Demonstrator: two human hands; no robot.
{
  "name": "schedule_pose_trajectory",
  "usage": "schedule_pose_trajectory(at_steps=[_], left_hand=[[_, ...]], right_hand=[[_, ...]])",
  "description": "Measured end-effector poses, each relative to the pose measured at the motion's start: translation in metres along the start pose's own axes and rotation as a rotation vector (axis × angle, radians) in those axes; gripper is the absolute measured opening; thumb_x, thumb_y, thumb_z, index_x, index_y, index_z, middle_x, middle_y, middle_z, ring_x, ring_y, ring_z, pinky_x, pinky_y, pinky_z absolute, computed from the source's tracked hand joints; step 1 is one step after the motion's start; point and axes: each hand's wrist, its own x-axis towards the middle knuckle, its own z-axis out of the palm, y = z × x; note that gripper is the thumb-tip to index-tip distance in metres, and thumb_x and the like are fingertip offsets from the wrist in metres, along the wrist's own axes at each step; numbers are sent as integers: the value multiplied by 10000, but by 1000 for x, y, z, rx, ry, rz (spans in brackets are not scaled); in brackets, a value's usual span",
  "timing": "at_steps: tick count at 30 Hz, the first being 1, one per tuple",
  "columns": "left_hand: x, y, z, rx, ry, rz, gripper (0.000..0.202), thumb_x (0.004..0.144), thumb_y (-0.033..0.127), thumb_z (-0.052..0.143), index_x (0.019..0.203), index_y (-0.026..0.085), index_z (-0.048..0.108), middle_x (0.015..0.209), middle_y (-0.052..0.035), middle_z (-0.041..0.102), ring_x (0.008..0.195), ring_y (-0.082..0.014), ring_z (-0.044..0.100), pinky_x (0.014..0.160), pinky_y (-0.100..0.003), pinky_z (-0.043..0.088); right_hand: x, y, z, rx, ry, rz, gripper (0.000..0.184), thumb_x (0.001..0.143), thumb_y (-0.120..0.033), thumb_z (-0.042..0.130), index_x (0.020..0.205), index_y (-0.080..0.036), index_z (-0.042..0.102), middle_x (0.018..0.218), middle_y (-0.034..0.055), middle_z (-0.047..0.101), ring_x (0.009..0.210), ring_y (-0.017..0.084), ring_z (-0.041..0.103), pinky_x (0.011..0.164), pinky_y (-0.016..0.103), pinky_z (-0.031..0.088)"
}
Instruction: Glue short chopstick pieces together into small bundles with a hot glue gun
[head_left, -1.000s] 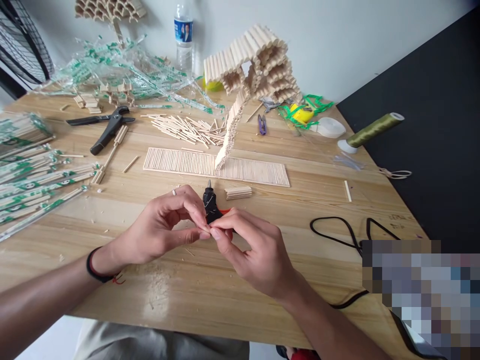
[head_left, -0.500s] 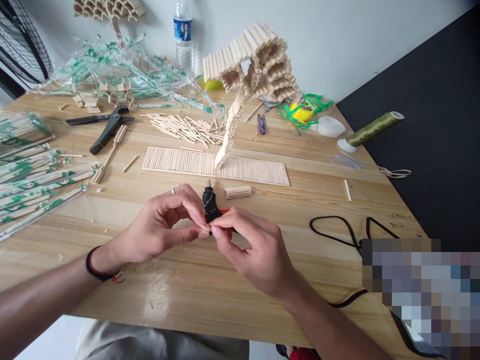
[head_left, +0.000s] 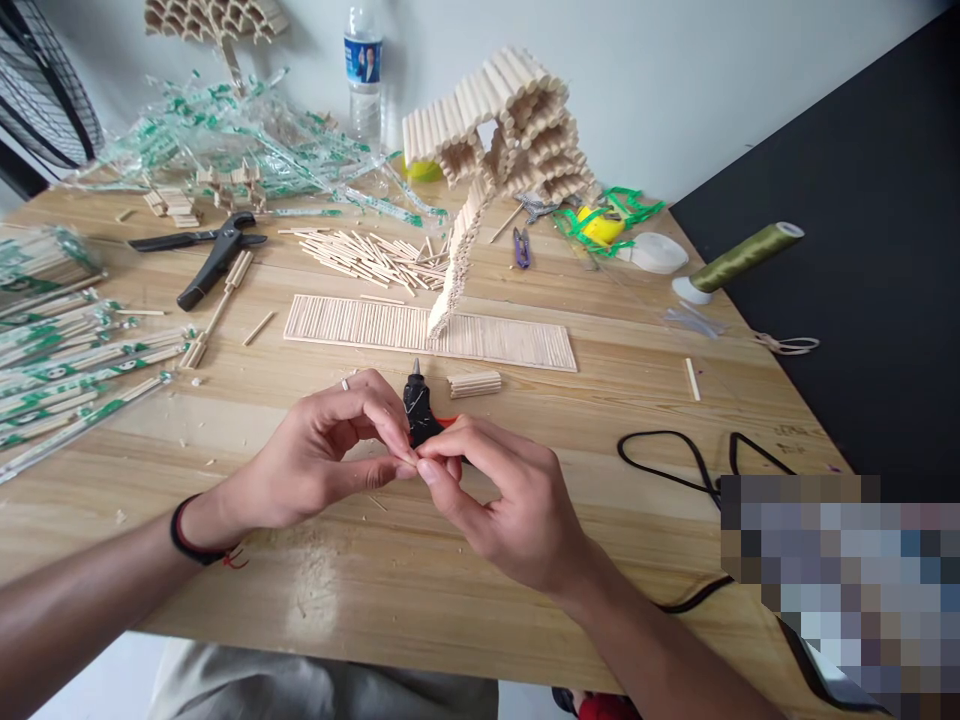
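Fingertips of my left hand and my right hand meet above the table, each in a pinch. Whatever lies between them is too small and too covered to name. Just behind the fingers rests a black hot glue gun with its nozzle pointing away from me; its orange part shows by my right hand. Beyond the nozzle lies a small bundle of short wooden sticks. Farther back, a tree-like model of wooden sticks stands upright on a long slatted strip.
Loose sticks lie in a pile behind the strip. A black cutter and wrapped stick packs are at left. Purple snips, a thread spool and a black cable are at right. A bottle stands by the wall.
Nearly everything is as it was. The pinched fingertips have shifted very slightly, and the whole view has moved a little.
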Motion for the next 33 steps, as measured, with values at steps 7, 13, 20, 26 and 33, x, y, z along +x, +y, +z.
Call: schedule_pose_trajectory(at_steps=[7, 13, 20, 26, 33], left_hand=[[0, 0, -1, 12, 2, 10, 117, 889, 87, 855, 951, 179, 817, 940, -49, 670, 906, -151, 664, 836, -253, 595], [0, 1, -1, 7, -17, 1, 164, 887, 30, 830, 966, 172, 807, 964, -46, 665, 918, -136, 657, 838, -231, 588], [-1, 0, -1, -17, -16, -17, 176, 876, 20, 838, 958, 173, 809, 971, -38, 672, 926, -124, 662, 857, -214, 583], [0, 1, -1, -37, -52, -22, 193, 883, 5, 818, 965, 179, 807, 963, -45, 693, 933, -132, 661, 844, -219, 584], [1, -1, -4, -31, -30, -52, 179, 857, 22, 850, 926, 181, 805, 949, -34, 678, 897, -127, 666, 822, -221, 580]], right_hand=[[-1, 0, -1, 19, -13, 2, 153, 1014, -74, 639, 932, -199, 672, 784, 6, 677, 673, 134, 591, 638, 288, 516], [0, 1, -1, 35, -10, 1, 146, 1008, -73, 637, 915, -183, 667, 784, 6, 664, 680, 126, 580, 650, 276, 506], [-1, 0, -1, 20, -26, 10, 165, 1003, -51, 612, 921, -182, 668, 790, 8, 662, 688, 128, 580, 661, 280, 504], [1, 0, -2, 59, -52, 25, 153, 1026, -112, 635, 891, -184, 650, 794, 3, 645, 695, 124, 571, 651, 271, 492], [0, 2, -5, 76, -108, 53, 150, 1069, -129, 613, 947, -183, 682, 822, 14, 660, 717, 134, 602, 650, 283, 503]])
